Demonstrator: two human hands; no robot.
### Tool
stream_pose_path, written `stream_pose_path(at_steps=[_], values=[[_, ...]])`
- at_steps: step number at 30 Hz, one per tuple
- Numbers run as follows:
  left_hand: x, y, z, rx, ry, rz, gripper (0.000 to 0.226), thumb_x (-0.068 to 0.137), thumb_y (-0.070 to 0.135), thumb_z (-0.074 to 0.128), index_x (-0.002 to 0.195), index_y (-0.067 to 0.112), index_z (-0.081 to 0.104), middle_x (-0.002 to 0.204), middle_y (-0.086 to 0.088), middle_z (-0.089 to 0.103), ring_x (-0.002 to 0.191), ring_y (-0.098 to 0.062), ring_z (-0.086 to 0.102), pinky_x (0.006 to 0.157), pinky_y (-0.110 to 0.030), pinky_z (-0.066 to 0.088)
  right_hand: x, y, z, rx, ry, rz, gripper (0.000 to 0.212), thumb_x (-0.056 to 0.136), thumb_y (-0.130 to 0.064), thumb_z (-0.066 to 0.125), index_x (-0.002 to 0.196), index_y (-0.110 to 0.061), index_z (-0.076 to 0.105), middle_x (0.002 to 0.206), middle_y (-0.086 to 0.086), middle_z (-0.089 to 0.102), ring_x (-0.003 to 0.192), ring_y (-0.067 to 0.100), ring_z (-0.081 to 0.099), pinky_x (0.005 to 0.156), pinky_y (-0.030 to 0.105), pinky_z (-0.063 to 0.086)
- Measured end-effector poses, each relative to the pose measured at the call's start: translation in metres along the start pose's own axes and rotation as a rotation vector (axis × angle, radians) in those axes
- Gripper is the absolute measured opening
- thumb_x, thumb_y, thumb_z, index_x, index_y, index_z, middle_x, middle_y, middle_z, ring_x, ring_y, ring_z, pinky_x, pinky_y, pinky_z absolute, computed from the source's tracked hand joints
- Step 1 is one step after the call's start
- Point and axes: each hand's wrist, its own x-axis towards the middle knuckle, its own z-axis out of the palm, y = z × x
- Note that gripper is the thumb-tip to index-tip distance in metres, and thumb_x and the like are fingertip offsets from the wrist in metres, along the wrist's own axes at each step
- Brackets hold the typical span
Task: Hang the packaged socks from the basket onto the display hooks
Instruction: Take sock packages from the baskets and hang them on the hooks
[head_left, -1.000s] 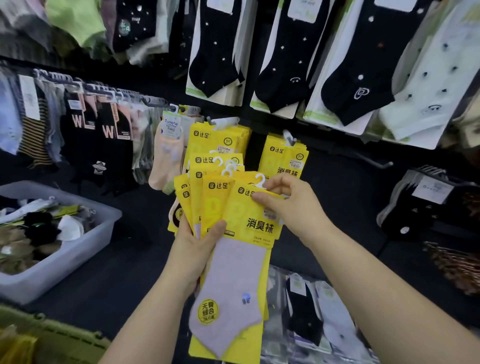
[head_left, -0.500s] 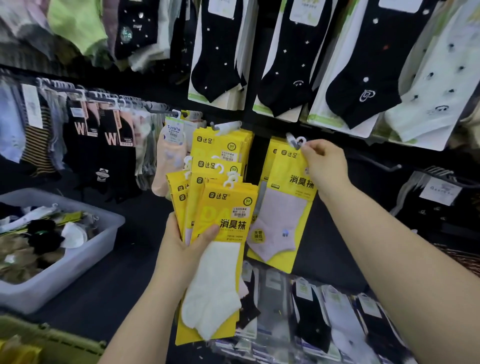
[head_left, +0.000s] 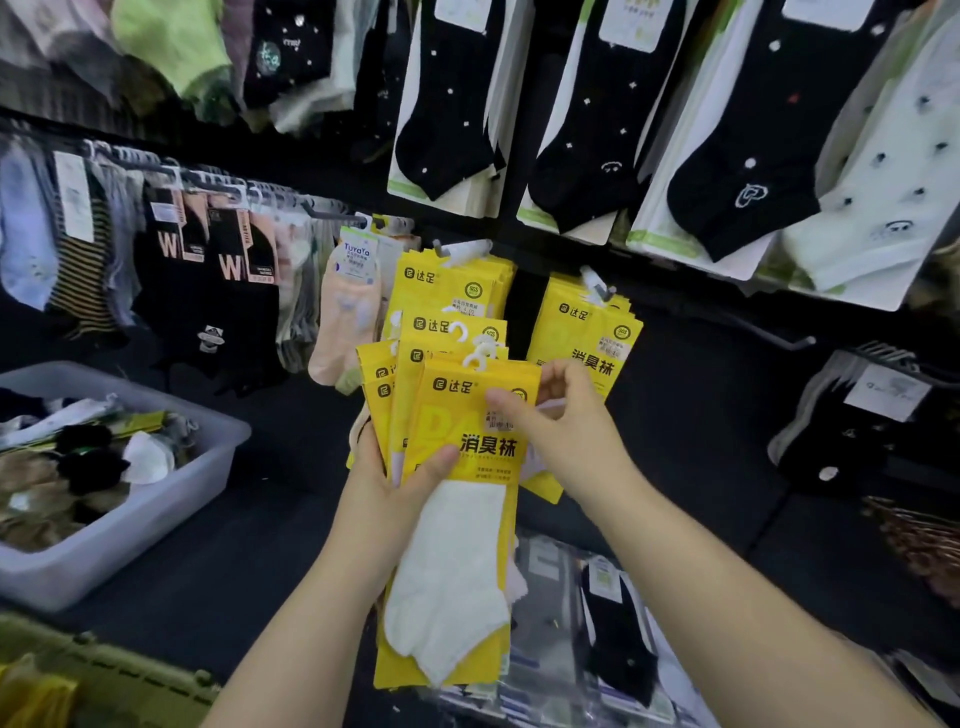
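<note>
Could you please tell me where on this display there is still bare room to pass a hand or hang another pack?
The bare hook right of the right-hand yellow packs, with dark panel beneath up to the grey socks, is free. The dark counter between the plastic bin and the left hand is also clear. The left rail is packed.

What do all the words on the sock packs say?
"达足": logo on the front yellow pack.
"消臭袜": same pack, and the hung yellow pack.
"SGS": round seal on the yellow packs on the left hook.
"TuYaYa": pink sock's card.
"W": black socks.
Fine print: too small to read.
</note>
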Motion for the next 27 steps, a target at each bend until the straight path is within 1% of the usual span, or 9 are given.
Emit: stream_pose_path(at_steps=[2,5,7,11,13,17,19,22,27], values=[[-0.004,-0.001,0.004,-0.06,-0.037,-0.01,0.079,0.057,0.055,0.08,0.127,0.044,0.045,0.124,0.012,0.063,0.109,-0.014,0.065,0.087,-0.044,0.055,-0.003,-0.003,0.0,0.016,0.031,-0.004,0.037,0.073,-0.036,0.079,0.09,-0.023,0.048,0.082,-0.012,0.06,0.063,-0.011,0.055,0.051,0.008,0.043],[-0.007,0.0,0.009,-0.112,-0.044,-0.019,0.07,0.053,0.058,0.081,0.114,0.06,0.046,0.121,0.013,0.065,0.108,-0.014,0.065,0.084,-0.041,0.055,0.001,-0.008,-0.016,0.026,-0.027,0.028,0.029,0.077,-0.02,0.078,0.091,-0.022,0.053,0.096,-0.005,0.064,0.08,0.007,0.063,0.061,0.017,0.049],[-0.008,0.0,0.01,-0.136,-0.037,-0.035,0.065,0.056,0.06,0.079,0.112,0.06,0.046,0.121,0.012,0.065,0.107,-0.015,0.065,0.086,-0.042,0.054,0.0,-0.007,-0.027,0.084,-0.066,0.044,0.024,0.079,-0.011,0.075,0.092,-0.022,0.058,0.101,-0.005,0.066,0.084,0.011,0.067,0.06,0.015,0.051],[-0.01,-0.001,0.016,-0.096,-0.034,0.009,0.051,0.06,0.054,0.069,0.106,0.057,0.048,0.102,0.033,0.065,0.09,0.006,0.066,0.068,-0.016,0.053,-0.004,0.004,-0.039,0.117,-0.052,0.032,0.028,0.088,-0.004,0.063,0.099,-0.03,0.065,0.097,-0.006,0.068,0.074,0.003,0.068,0.069,0.029,0.055],[-0.011,-0.003,0.016,-0.086,-0.009,0.02,0.048,0.064,0.05,0.068,0.108,0.055,0.05,0.104,0.031,0.066,0.092,0.008,0.065,0.064,-0.009,0.051,0.0,0.007,-0.048,0.173,0.052,0.024,0.03,0.092,-0.004,0.057,0.099,-0.032,0.067,0.094,-0.007,0.068,0.066,-0.002,0.063,0.064,0.022,0.052],[-0.006,-0.006,0.005,0.01,0.059,0.054,0.063,0.067,0.051,0.069,0.125,0.041,0.048,0.116,0.017,0.066,0.103,-0.003,0.064,0.083,-0.029,0.051,0.013,0.001,-0.072,0.297,0.306,0.051,0.02,0.091,-0.023,0.06,0.078,-0.031,0.073,0.081,-0.011,0.071,0.069,0.003,0.064,0.055,0.017,0.05],[-0.003,-0.006,-0.001,0.051,0.077,0.071,0.062,0.065,0.053,0.068,0.122,0.043,0.048,0.111,0.02,0.067,0.099,0.002,0.064,0.081,-0.028,0.05,0.023,-0.004,-0.076,0.267,0.313,0.058,0.016,0.087,-0.026,0.064,0.075,-0.03,0.074,0.078,-0.008,0.073,0.069,0.007,0.068,0.055,0.023,0.054],[0.0,-0.005,-0.01,0.04,0.093,0.044,0.042,0.062,0.056,0.069,0.1,0.056,0.052,0.101,0.023,0.069,0.091,0.003,0.067,0.071,-0.025,0.05,0.044,-0.012,-0.071,0.186,0.317,0.033,0.018,0.087,-0.026,0.064,0.073,-0.029,0.073,0.084,-0.002,0.072,0.082,0.019,0.067,0.068,0.038,0.057],[0.002,0.0,-0.019,0.051,0.103,0.052,0.032,0.064,0.053,0.069,0.09,0.061,0.052,0.1,0.023,0.07,0.088,0.003,0.068,0.065,-0.02,0.051,0.081,-0.018,-0.056,0.135,0.412,-0.054,0.009,0.086,-0.02,0.066,0.08,-0.025,0.07,0.088,0.002,0.068,0.085,0.014,0.061,0.07,0.028,0.055]])
